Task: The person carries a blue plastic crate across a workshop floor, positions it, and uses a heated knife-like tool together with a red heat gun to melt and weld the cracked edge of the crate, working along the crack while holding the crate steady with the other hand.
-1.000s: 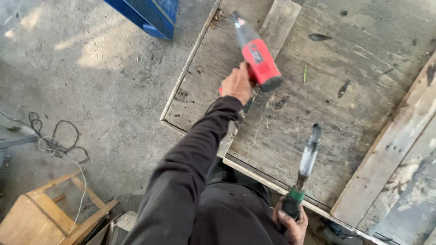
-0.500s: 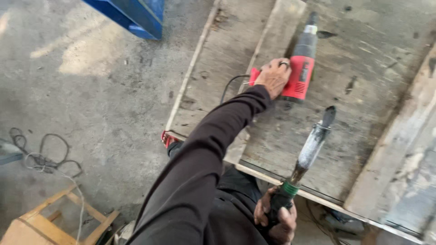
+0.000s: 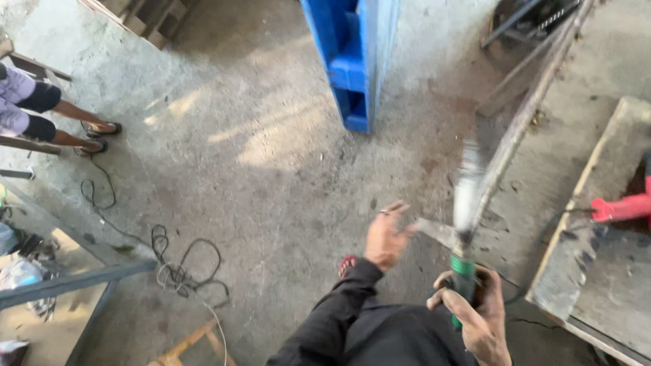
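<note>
Concrete floor (sunlit), blue pallet.

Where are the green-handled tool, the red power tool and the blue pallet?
green-handled tool (image 3: pixel 464 268), head view, on its green collar.
red power tool (image 3: pixel 620 208), head view, on its red body.
blue pallet (image 3: pixel 352 61), head view, on its side.

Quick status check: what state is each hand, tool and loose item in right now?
Right hand: closed around the green handle.
Scraper: held upright, blade blurred.
Left hand: open, empty, beside the blade.
Red power tool: lying on the wooden board, unheld.
Cable: lying in loose loops on the floor.
Blue pallet: standing on edge.
</note>
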`<state>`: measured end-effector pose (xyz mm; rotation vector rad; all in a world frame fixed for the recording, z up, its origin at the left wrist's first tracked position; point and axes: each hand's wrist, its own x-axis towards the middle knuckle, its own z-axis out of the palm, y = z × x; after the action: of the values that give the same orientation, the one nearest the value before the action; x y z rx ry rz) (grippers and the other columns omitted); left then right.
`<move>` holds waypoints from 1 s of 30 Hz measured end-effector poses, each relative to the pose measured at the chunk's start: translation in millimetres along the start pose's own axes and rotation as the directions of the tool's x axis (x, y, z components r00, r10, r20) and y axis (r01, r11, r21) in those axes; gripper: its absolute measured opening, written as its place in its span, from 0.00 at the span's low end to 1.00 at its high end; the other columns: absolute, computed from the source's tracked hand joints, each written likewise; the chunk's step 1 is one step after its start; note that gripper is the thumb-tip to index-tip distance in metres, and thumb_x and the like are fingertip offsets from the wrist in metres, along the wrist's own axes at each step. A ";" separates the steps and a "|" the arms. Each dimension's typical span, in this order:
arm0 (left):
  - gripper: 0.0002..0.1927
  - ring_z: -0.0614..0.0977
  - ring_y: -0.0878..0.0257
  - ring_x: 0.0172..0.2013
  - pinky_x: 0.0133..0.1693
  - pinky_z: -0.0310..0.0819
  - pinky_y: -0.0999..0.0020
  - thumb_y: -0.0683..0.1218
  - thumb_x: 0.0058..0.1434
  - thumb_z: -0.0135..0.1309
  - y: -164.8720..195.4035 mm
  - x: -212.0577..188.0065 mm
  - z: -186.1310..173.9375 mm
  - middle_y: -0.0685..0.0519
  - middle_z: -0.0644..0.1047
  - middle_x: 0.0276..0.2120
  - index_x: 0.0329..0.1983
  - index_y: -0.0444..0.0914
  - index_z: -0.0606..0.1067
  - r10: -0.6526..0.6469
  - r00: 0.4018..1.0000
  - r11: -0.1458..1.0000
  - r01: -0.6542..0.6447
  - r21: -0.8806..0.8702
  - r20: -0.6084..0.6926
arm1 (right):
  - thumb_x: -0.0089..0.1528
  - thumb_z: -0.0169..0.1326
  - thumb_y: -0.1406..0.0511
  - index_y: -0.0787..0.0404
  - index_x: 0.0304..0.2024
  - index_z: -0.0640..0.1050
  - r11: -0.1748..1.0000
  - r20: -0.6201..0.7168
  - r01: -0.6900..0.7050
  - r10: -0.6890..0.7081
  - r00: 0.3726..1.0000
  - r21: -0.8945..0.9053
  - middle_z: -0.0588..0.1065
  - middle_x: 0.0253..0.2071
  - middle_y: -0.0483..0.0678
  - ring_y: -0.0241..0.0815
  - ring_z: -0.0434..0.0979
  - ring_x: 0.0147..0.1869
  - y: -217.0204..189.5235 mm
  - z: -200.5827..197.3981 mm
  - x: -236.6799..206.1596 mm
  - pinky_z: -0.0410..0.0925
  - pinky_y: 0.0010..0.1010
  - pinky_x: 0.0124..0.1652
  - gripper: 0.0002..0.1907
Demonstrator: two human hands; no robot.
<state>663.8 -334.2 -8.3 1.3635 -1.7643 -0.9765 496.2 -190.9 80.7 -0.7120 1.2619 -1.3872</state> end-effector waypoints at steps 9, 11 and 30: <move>0.16 0.83 0.57 0.53 0.54 0.79 0.59 0.48 0.69 0.56 -18.3 136.2 -219.6 0.47 0.80 0.54 0.57 0.37 0.77 0.074 0.932 0.987 -0.118 -0.106 -0.354 | 0.65 0.53 0.69 0.63 0.53 0.62 0.977 0.160 0.185 -0.167 0.973 -0.107 0.72 0.35 0.49 0.32 0.68 0.26 -13.1 144.1 107.3 0.64 0.26 0.23 0.18; 0.15 0.84 0.59 0.50 0.50 0.82 0.62 0.48 0.69 0.54 -13.0 179.0 -236.1 0.48 0.81 0.53 0.56 0.39 0.78 0.042 0.942 0.985 -0.094 -0.142 -0.332 | 0.67 0.52 0.65 0.63 0.55 0.62 0.968 0.178 0.236 -0.217 0.960 -0.090 0.73 0.36 0.48 0.31 0.69 0.28 -12.5 152.6 125.8 0.65 0.25 0.26 0.17; 0.28 0.67 0.58 0.70 0.67 0.65 0.60 0.59 0.78 0.45 1.1 485.0 -310.7 0.48 0.64 0.73 0.75 0.41 0.67 0.451 0.801 0.817 -0.548 -0.178 -0.394 | 0.69 0.50 0.63 0.67 0.58 0.68 0.906 0.057 0.339 -0.336 0.940 -0.254 0.77 0.39 0.47 0.33 0.74 0.36 -36.1 264.9 266.9 0.71 0.24 0.36 0.18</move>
<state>831.7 -852.9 177.3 0.7511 -1.5326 -0.6203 663.9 -526.7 124.0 -1.1642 1.3714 -1.5028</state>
